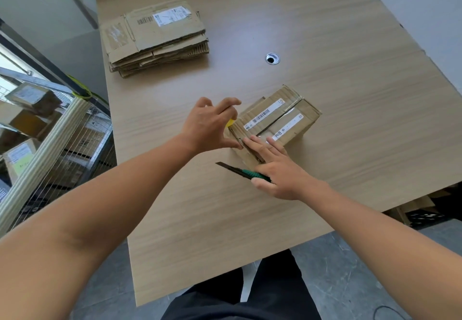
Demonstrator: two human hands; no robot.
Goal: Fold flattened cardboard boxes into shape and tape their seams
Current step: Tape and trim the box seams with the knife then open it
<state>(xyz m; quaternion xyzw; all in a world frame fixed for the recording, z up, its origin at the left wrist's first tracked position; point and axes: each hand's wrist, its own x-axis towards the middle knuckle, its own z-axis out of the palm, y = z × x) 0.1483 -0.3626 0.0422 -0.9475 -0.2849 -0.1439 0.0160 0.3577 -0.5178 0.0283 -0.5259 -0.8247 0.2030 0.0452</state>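
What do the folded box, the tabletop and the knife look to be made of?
The folded box: brown corrugated cardboard, matte and creased, with glossy clear tape along its seam. The tabletop: probably wood-grain laminate, smooth with a faint sheen. The knife: dark blade, likely metal; green handle, seemingly plastic.

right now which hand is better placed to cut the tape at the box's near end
Right, probably. The right hand holds the green knife, fingers flat on the box. The left hand sits curled at its left edge, without a blade.
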